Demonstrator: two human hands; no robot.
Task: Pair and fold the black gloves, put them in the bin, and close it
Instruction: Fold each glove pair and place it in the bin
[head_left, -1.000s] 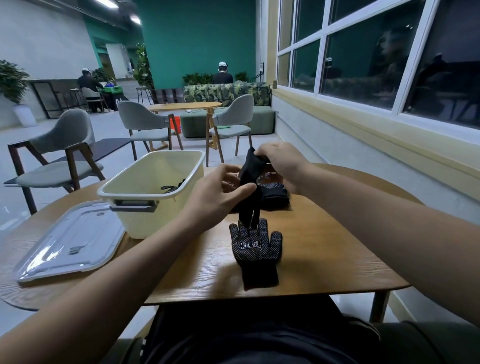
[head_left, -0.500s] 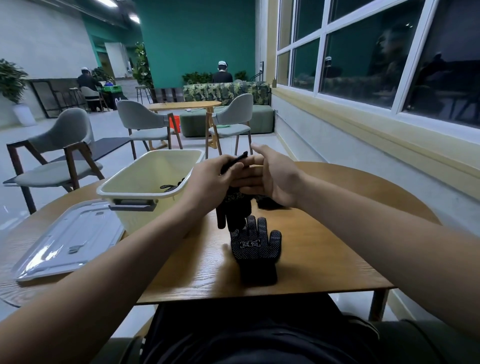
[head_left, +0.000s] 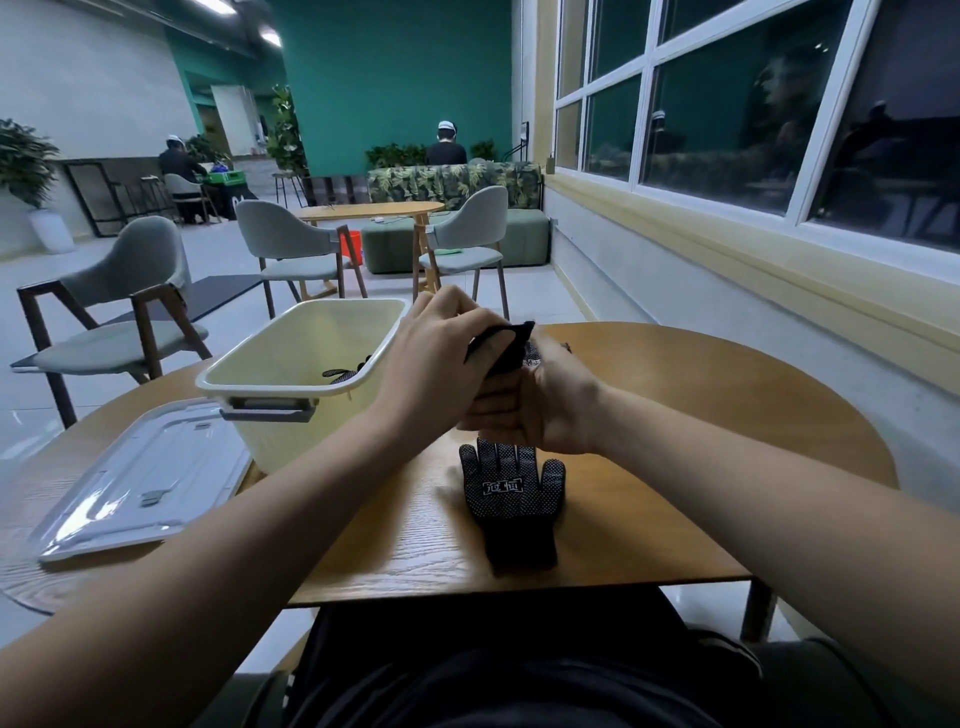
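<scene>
Bin: cream, open-topped, on the table at far left of the hands, grey handle facing near.
Glove in bin: black, only its fingers visible over the near wall.
Lid: clear, lying flat on the table, near left of the bin, off it.
Left hand: raised above the table just right of the bin, fingers curled over the held glove, thumb side pinching it.
Right hand: pressed against the left, fingers curled tight under the same glove.
Held glove: black, bunched between both hands, one corner poking out at the far side.
Flat glove: black, dotted palm up, fingers pointing far, on the table just near of the hands, untouched.
</scene>
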